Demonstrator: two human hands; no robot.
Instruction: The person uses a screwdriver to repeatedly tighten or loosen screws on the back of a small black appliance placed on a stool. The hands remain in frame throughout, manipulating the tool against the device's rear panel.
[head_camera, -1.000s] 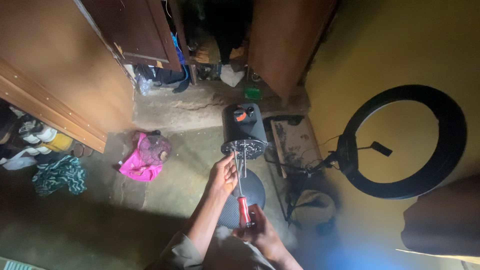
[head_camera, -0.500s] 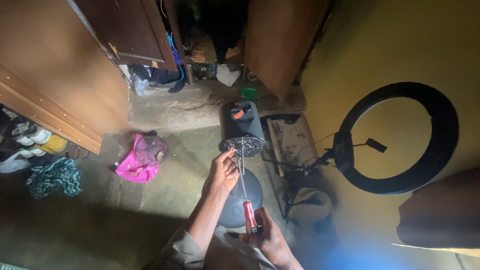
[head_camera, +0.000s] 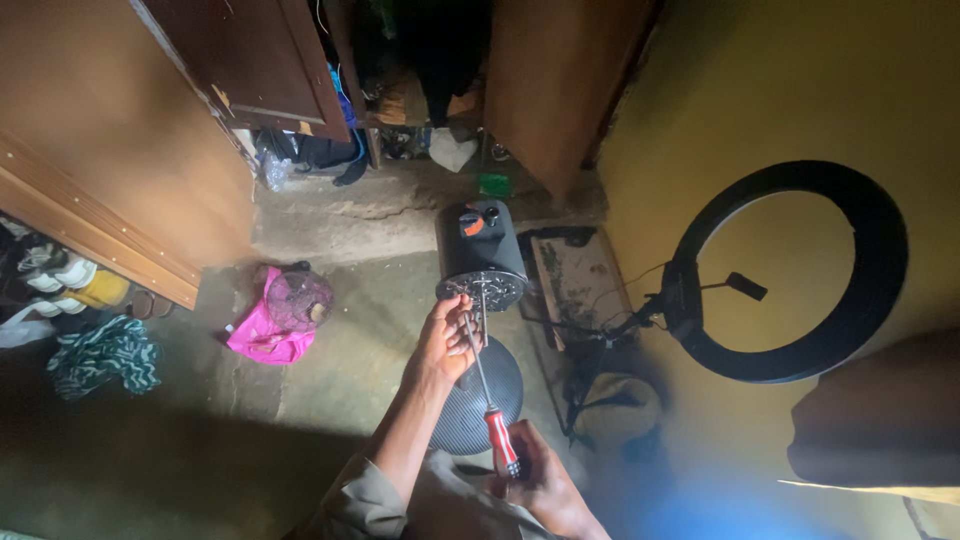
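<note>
The right hand (head_camera: 545, 480) grips the screwdriver (head_camera: 490, 400), its shaft pointing up toward the speaker (head_camera: 480, 250); left hand (head_camera: 445, 340) fingers pinch the tip.

Red-handled screwdriver (head_camera: 487, 400), black fan motor (head_camera: 481, 252) with orange knob (head_camera: 471, 224), pink cloth (head_camera: 258, 336).

Bare concrete floor (head_camera: 330, 400) bears pink cloth (head_camera: 258, 338), fan motor (head_camera: 481, 256).

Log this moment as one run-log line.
left hand: steadying fan motor at its face | right hand: gripping red-handled screwdriver, tip at motor | round grille beneath | ring light beside
</note>
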